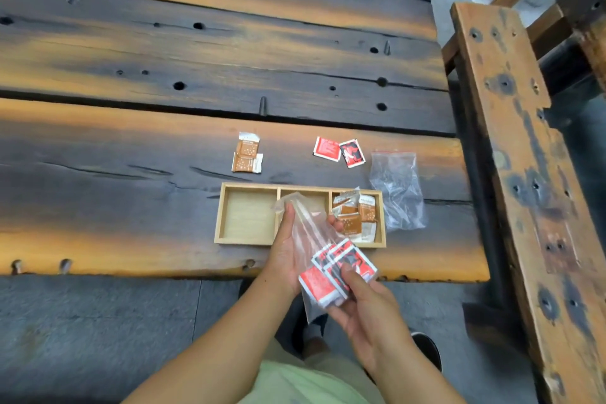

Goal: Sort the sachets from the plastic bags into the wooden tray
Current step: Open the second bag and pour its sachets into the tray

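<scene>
A light wooden tray (pixel 220 216) with three compartments lies near the table's front edge. Its right compartment holds several brown sachets (pixel 355 215); the left one is bare, the middle is partly hidden. My left hand (pixel 288 252) holds the upper part of a clear plastic bag (pixel 303 223) over the tray's front rim. My right hand (pixel 364 308) grips the bag's lower end, pinching several red sachets (pixel 331 272) through the plastic. Two brown sachets (pixel 246 154) and two red sachets (pixel 339 151) lie on the table beyond the tray.
An empty clear plastic bag (pixel 398 190) lies just right of the tray. The dark plank table (pixel 164 75) has knots and holes. A wooden bench (pixel 511 141) stands to the right. My shoes (pixel 426 349) are on grey floor below.
</scene>
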Demonstrator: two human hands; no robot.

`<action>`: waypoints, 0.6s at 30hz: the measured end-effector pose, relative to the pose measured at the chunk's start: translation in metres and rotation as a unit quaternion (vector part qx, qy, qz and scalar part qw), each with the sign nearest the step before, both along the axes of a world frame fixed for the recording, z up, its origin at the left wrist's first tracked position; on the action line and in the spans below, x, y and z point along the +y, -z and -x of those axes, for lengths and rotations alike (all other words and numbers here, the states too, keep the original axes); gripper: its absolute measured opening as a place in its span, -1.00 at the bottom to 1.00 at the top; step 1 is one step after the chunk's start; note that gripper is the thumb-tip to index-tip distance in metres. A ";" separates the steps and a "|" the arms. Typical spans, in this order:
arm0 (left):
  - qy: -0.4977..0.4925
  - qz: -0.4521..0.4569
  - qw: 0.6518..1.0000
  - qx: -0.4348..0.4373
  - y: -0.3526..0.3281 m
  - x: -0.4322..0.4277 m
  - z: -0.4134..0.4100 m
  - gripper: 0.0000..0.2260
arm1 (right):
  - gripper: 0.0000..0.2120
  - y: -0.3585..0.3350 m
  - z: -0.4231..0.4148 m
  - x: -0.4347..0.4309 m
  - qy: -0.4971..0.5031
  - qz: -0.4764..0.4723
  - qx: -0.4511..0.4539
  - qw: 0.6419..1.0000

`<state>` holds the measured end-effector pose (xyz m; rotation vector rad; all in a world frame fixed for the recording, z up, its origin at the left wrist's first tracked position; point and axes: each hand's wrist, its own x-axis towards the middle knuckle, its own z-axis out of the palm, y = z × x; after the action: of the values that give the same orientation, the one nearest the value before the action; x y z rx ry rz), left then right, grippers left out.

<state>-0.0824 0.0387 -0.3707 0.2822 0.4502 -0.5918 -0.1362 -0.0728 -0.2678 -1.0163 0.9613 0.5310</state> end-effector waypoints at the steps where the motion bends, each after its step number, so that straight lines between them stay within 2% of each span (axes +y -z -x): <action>1: 0.009 -0.003 1.000 -0.001 0.001 -0.001 -0.001 -0.37 | -0.80 -0.001 0.000 0.000 0.003 -0.002 -0.007 1.000; 5: 0.026 0.013 1.000 0.005 0.004 -0.001 -0.002 -0.34 | -0.77 -0.005 -0.006 -0.003 -0.017 -0.019 -0.020 0.999; 13: 0.024 0.040 0.999 -0.005 -0.003 0.012 -0.004 -0.32 | -0.67 -0.008 -0.010 -0.001 -0.188 0.021 -0.018 0.982; 18: -0.035 0.015 0.999 0.005 0.003 0.037 -0.001 -0.33 | -0.54 -0.011 -0.019 0.014 -0.304 0.054 -0.010 0.951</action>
<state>-0.0816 0.0757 -0.3732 0.2336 0.4582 -0.5315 -0.1176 -0.0587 -0.2564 -1.4226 0.6492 0.9826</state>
